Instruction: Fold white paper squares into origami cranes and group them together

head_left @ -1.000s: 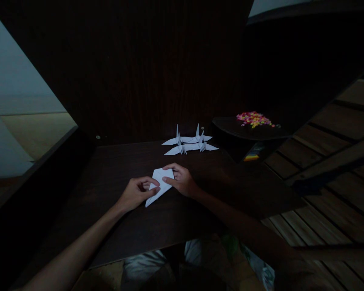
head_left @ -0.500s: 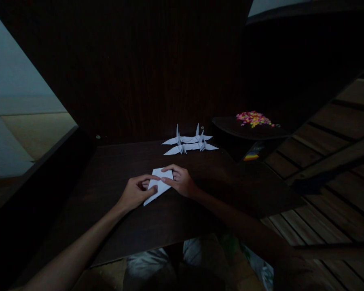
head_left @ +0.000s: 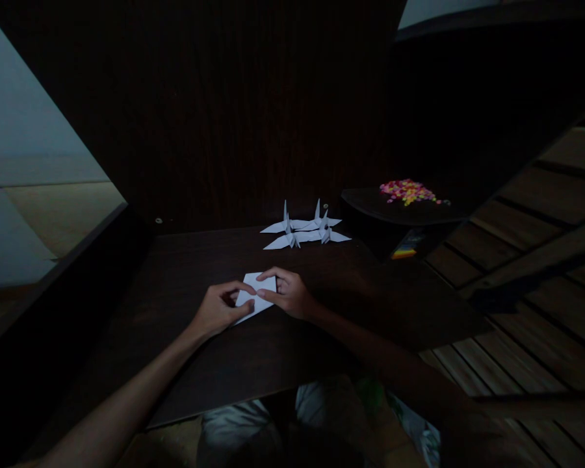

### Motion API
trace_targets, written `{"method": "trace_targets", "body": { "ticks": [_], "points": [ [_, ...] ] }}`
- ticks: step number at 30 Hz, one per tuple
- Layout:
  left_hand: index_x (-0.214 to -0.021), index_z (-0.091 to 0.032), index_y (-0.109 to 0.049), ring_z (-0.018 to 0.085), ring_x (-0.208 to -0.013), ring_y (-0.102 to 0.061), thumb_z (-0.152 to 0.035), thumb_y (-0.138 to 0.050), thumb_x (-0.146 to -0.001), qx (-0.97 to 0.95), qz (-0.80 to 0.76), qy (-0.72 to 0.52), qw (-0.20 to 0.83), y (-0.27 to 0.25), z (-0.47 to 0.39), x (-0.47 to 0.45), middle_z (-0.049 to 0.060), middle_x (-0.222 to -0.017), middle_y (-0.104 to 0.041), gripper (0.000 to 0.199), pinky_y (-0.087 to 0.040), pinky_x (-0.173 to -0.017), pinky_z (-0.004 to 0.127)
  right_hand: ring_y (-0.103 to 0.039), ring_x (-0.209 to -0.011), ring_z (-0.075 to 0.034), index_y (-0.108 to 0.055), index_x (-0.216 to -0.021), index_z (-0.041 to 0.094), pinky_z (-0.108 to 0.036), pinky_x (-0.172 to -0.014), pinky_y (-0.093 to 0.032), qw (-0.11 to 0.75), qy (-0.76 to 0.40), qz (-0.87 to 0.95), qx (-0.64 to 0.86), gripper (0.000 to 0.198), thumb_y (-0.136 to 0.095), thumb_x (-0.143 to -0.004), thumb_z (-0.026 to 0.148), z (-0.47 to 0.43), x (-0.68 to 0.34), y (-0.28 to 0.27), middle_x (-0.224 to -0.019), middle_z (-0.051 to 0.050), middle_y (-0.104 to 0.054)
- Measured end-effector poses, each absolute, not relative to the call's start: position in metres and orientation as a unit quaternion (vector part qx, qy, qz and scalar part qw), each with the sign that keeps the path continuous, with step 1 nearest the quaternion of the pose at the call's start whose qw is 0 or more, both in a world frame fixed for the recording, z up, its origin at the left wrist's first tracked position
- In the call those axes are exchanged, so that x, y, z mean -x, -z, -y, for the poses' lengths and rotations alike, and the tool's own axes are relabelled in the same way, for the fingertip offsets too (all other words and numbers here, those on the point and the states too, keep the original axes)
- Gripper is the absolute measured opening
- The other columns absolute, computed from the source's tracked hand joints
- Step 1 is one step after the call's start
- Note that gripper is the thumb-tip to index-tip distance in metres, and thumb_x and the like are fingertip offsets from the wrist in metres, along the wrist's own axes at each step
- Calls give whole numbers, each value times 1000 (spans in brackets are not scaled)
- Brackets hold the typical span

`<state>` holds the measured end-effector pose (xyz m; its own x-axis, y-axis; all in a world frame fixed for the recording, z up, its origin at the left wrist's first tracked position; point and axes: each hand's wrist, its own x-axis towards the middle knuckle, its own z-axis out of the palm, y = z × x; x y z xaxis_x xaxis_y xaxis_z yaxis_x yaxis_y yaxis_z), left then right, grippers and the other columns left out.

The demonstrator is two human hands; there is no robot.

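Observation:
A folded piece of white paper [head_left: 251,307] is held between my two hands, low over the dark desk [head_left: 214,364]. My left hand [head_left: 219,305] grips its left side, thumb and forefinger on the paper. On the right side, my right hand [head_left: 290,292] pinches the paper, its thumb and forefinger lying on the upper face near the centre. Both hands' fingertips come close together at the middle. Beyond them stand several white origami cranes [head_left: 288,239] in a tight group, wings and necks pointing outward and up.
Right of the cranes, a dark corner shelf [head_left: 365,200] bears a heap of small pink, red and yellow pieces [head_left: 407,191]. Below it is a small box [head_left: 405,246] with a coloured stripe. A dark panel [head_left: 248,117] rises behind the desk, and wooden slats [head_left: 541,312] lie at the right.
The pointed lower-left corner of the paper no longer sticks out as far, and the paper looks more compact. Both hands have shifted only slightly.

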<state>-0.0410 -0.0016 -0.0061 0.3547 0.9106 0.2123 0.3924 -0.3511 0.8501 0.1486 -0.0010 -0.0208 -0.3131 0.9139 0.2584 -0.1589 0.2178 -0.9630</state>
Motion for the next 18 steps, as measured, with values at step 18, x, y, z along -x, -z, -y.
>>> {"method": "trace_targets", "body": {
  "ticks": [18],
  "points": [
    [-93,-12,-69,20,-70,-68,-31,-76,-64,-613,-443,-391,525,3,2,41,6,-77,-72,36,-54,-62,28,-60,-56,-12,-39,-113,22,-24,-49,-53,529,-571,519,354,59,-73,-65,23,-10,-149,23,-67,7,-55]
  ]
}}
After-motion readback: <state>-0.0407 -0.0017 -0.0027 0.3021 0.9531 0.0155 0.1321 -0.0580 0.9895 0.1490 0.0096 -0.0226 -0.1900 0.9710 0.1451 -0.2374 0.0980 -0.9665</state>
